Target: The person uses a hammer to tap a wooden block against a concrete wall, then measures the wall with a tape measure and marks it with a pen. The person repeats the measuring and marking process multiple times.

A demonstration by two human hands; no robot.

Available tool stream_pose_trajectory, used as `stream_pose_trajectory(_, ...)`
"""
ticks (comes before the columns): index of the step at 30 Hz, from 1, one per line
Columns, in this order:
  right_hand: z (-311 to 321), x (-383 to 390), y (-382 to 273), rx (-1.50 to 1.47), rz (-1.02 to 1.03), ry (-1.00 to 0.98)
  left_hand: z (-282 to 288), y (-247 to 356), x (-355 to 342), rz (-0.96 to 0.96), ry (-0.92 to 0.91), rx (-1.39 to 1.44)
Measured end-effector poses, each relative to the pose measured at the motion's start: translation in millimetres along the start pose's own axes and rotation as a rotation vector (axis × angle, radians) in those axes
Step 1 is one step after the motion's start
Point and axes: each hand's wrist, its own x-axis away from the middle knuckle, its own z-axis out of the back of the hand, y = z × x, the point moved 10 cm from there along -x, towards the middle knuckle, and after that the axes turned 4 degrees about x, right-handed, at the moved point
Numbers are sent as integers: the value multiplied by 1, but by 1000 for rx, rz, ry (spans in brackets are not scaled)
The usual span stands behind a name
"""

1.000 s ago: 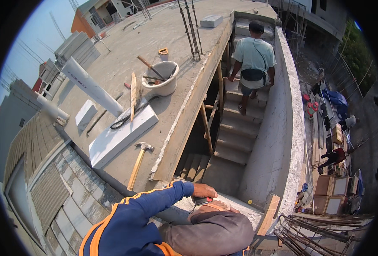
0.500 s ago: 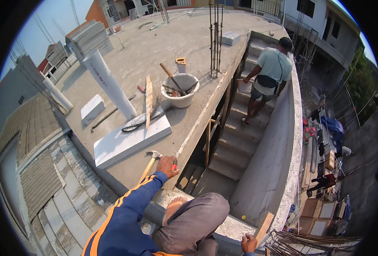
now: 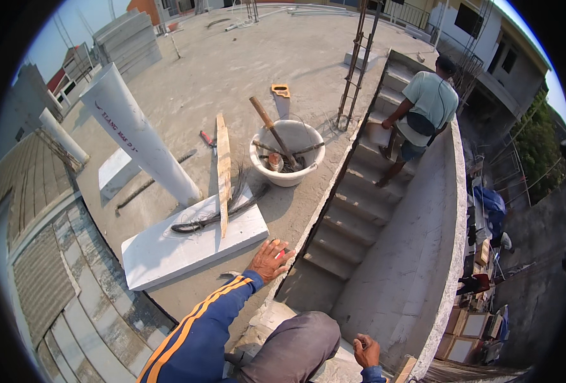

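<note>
My left hand (image 3: 270,262), at the end of a blue sleeve with orange stripes, is on the slab's edge beside the stairwell. A small red object shows between its fingers; most of it is covered. Just behind the wrist, the claw of a hammer (image 3: 230,275) peeks out, its handle hidden by my forearm. Over the low ledge at the lower right is my right hand (image 3: 366,351), its fingers curled together; what they hold, if anything, is hidden. Near my left hand lies a white block (image 3: 168,258) with a wood strip (image 3: 223,172) and black wire (image 3: 190,226) on it.
A white bucket (image 3: 287,177) of tools stands by the stairwell edge, a handsaw (image 3: 281,96) behind it. Red-handled pliers (image 3: 207,139) and a leaning white pipe (image 3: 139,134) are farther left. A person (image 3: 423,105) is on the concrete stairs (image 3: 340,239), which drop beside the slab.
My left hand has moved forward along the slab edge, its fingers now more stretched out. The hammer is more covered by my arm. The view has shifted, and the person on the stairs has stepped.
</note>
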Motion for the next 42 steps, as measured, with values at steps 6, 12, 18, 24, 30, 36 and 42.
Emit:
stream_pose_trajectory(6,13,-118,-204,12,281,-32,14,-11,7,105,177,161)
stream_pose_trajectory(12,16,-240,-453,-168,734,82,17,-28,1,186,263,388)
stream_pose_trajectory(18,-105,-366,-591,190,771,-105,13,-21,-3,125,296,286)
stream_pose_trajectory(24,-166,-399,-599,460,873,-13,13,-20,-2,119,295,303)
stream_pose_trajectory(30,-123,-357,-627,203,1101,196,19,-17,-6,110,313,256)
stream_pose_trajectory(36,-5,-301,-495,-1240,572,106,12,-17,-1,123,264,252)
stream_pose_trajectory(42,72,-155,-211,-1754,49,277,5,-10,-5,43,224,211)
